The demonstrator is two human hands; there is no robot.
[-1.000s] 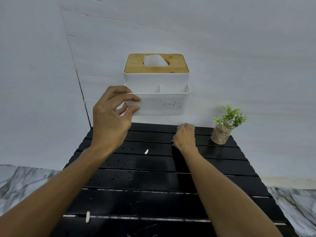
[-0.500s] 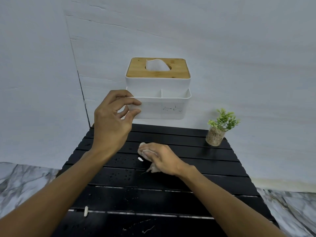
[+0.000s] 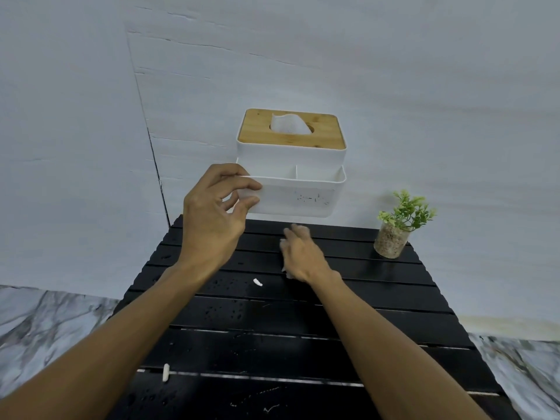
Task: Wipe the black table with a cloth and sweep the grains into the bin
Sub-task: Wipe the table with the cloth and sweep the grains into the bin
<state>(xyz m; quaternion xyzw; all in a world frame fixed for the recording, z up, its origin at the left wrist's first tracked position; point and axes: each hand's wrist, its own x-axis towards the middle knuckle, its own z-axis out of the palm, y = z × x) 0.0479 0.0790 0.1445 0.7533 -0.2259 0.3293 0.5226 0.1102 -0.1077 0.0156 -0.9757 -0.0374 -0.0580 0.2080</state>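
The black slatted table [image 3: 378,316] fills the lower middle of the view. My left hand [image 3: 212,216] holds the white tissue box [image 3: 300,195] with a wooden lid lifted above the table's far edge, thumb and fingers pinching its left corner. My right hand [image 3: 303,256] presses a small white cloth [image 3: 286,269] onto the far slats; the hand is blurred and only a scrap of cloth shows under it. A white grain [image 3: 257,282] lies just left of the right wrist. Another white grain [image 3: 165,372] lies in a slat gap near the front left. Water droplets dot the middle slats.
A small green plant in a glass pot [image 3: 394,234] stands at the table's far right corner. White walls close off the back and left. Marble-patterned floor [image 3: 45,328] shows on both sides of the table.
My right hand with the cloth swept from the far edge toward me and left, then back out toward the far middle. My left hand keeps the tissue box held up.
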